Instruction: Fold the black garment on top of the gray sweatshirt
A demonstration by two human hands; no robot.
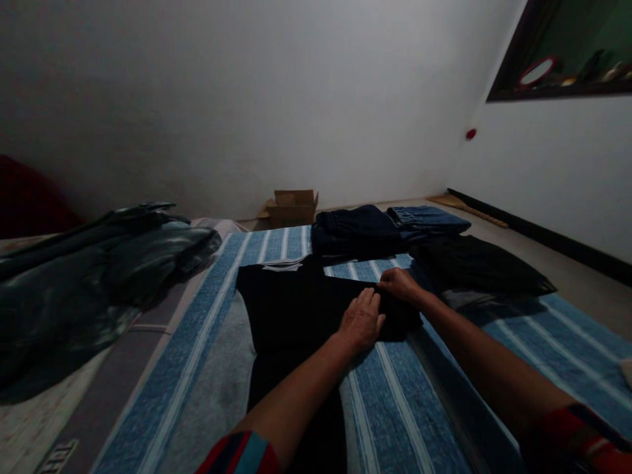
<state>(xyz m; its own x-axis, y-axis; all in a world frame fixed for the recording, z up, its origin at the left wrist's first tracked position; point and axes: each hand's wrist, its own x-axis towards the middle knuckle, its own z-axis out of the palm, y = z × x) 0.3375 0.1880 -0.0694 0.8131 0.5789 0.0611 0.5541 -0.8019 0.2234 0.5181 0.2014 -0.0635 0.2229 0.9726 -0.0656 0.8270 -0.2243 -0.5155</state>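
A black top lies spread on the blue striped bedsheet, with a whitish patch at its upper edge and one sleeve reaching to the right. My left hand rests on that sleeve, palm down, fingers stretched out. Just beyond it, my right hand pinches the sleeve's upper edge, its fingers curled together. The lower part of the top runs down toward me, partly hidden behind my left forearm.
Folded dark jeans, folded blue jeans and a folded black garment lie at the far right of the sheet. Dark plastic-looking bags are heaped at left. A cardboard box stands by the wall.
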